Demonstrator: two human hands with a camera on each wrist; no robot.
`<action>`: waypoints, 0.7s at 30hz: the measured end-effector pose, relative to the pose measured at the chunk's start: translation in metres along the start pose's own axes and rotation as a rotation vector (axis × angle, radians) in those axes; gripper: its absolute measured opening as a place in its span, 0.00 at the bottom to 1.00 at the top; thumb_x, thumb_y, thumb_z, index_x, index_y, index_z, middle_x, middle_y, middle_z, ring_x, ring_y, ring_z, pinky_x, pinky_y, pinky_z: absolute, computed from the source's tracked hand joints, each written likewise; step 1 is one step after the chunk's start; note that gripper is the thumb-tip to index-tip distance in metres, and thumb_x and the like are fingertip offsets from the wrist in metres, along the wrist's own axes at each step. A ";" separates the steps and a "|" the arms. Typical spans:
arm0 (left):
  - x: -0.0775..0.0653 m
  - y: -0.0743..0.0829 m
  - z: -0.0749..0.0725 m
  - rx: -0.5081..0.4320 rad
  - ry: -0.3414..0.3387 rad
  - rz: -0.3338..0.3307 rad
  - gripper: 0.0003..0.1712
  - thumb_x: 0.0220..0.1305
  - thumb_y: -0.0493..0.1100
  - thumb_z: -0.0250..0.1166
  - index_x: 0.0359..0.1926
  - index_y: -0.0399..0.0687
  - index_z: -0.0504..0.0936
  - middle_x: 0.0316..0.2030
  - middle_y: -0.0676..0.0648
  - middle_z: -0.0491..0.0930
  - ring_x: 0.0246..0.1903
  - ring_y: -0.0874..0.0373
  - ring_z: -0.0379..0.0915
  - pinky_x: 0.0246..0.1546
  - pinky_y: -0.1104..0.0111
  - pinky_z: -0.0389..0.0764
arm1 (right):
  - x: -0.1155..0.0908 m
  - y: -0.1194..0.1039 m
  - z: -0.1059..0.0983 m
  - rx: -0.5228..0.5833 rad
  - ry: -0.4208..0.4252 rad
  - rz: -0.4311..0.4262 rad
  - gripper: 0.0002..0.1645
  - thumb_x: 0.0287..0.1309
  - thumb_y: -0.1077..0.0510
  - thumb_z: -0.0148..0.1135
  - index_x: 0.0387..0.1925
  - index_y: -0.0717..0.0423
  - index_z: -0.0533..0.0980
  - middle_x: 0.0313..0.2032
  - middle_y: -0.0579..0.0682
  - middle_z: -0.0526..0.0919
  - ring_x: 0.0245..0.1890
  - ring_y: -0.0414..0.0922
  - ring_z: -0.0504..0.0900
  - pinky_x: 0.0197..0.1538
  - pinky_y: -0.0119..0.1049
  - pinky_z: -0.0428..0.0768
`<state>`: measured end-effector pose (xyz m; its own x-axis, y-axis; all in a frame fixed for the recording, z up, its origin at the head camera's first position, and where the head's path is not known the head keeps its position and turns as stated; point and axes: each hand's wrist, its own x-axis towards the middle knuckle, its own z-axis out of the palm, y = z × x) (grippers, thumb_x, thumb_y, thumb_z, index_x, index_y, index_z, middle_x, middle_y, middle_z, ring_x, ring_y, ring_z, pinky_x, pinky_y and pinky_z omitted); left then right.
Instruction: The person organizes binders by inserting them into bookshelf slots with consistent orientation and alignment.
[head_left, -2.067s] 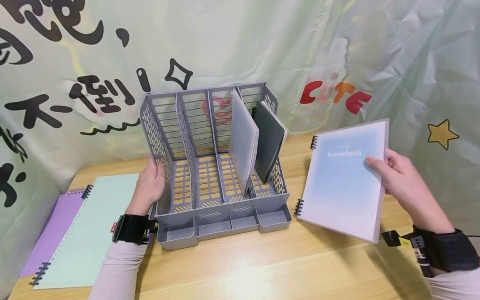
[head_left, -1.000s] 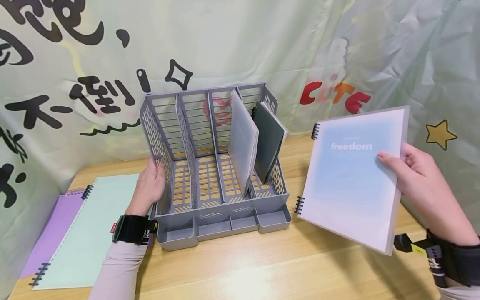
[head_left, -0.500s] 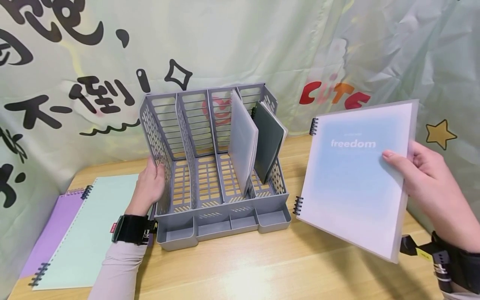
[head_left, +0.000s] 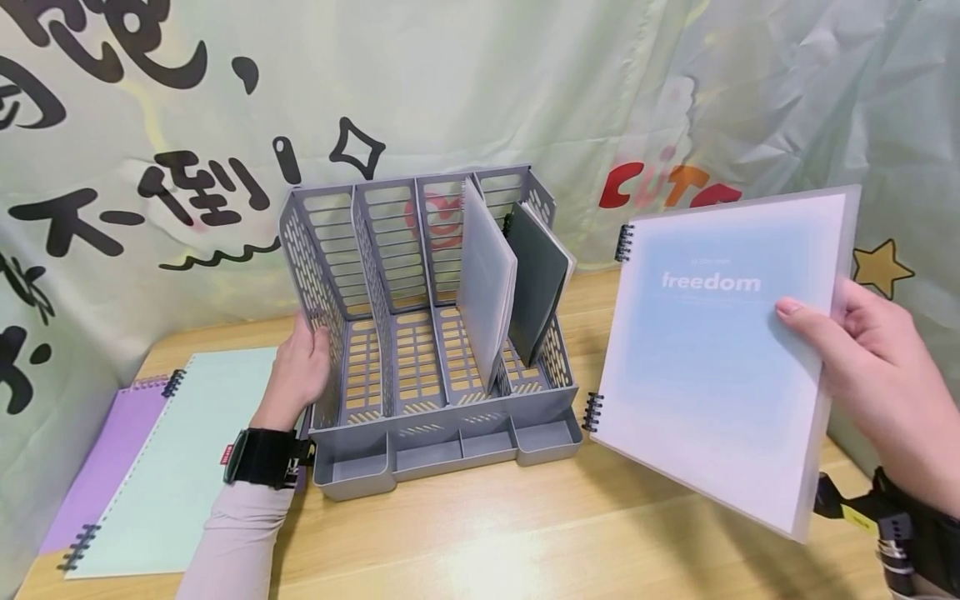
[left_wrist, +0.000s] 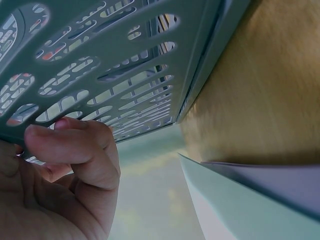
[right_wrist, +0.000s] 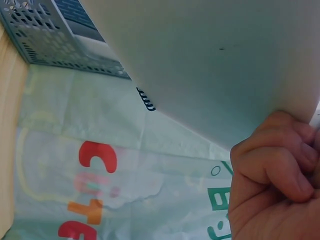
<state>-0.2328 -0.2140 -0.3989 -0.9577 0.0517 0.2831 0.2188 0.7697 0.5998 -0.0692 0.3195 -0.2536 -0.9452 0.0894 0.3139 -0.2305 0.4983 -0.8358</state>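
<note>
On the right in the head view, my right hand (head_left: 877,358) pinches a spiral notebook (head_left: 712,358) by its right edge, thumb on the front. Its pale blue cover reads "freedom"; it is held up off the table, tilted, black coils to the left. My left hand (head_left: 298,367) holds the left side wall of a grey desk file rack (head_left: 446,425); in the left wrist view its curled fingers (left_wrist: 75,150) meet the slotted wall. Inside the rack, a pale notebook (head_left: 486,283) and a dark green notebook (head_left: 536,283) stand leaning towards the right end.
A mint green spiral notebook (head_left: 180,467) lies over a purple notebook (head_left: 112,467) at the table's left, partly under my left forearm. Small open trays (head_left: 427,457) run along the rack's front. A printed cloth (head_left: 570,92) hangs behind the wooden table (head_left: 480,542).
My right hand has moved right and nearer to the camera with the freedom notebook, which looks larger now. The left hand, the rack and its notebooks have stayed put.
</note>
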 end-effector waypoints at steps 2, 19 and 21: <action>0.000 0.000 0.000 -0.001 -0.002 -0.001 0.25 0.78 0.44 0.35 0.69 0.36 0.52 0.56 0.26 0.68 0.49 0.31 0.68 0.41 0.42 0.71 | -0.001 -0.002 0.001 -0.010 0.011 -0.009 0.18 0.70 0.58 0.51 0.59 0.57 0.70 0.41 0.47 0.85 0.29 0.45 0.86 0.22 0.38 0.81; 0.001 -0.002 0.001 0.010 0.009 0.015 0.25 0.77 0.44 0.35 0.68 0.35 0.53 0.54 0.26 0.69 0.50 0.30 0.68 0.42 0.42 0.71 | -0.013 -0.020 0.006 -0.045 0.080 -0.071 0.18 0.69 0.61 0.52 0.59 0.60 0.71 0.44 0.47 0.83 0.28 0.44 0.86 0.21 0.38 0.81; 0.001 -0.002 0.001 0.008 0.007 0.015 0.25 0.78 0.44 0.35 0.68 0.35 0.53 0.54 0.26 0.70 0.50 0.30 0.68 0.42 0.42 0.71 | -0.014 -0.022 0.006 -0.073 0.084 -0.077 0.18 0.70 0.61 0.52 0.59 0.59 0.70 0.44 0.46 0.83 0.28 0.44 0.86 0.21 0.38 0.80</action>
<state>-0.2346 -0.2149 -0.4007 -0.9528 0.0589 0.2979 0.2321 0.7739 0.5893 -0.0528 0.3019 -0.2428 -0.9022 0.1186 0.4147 -0.2812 0.5674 -0.7739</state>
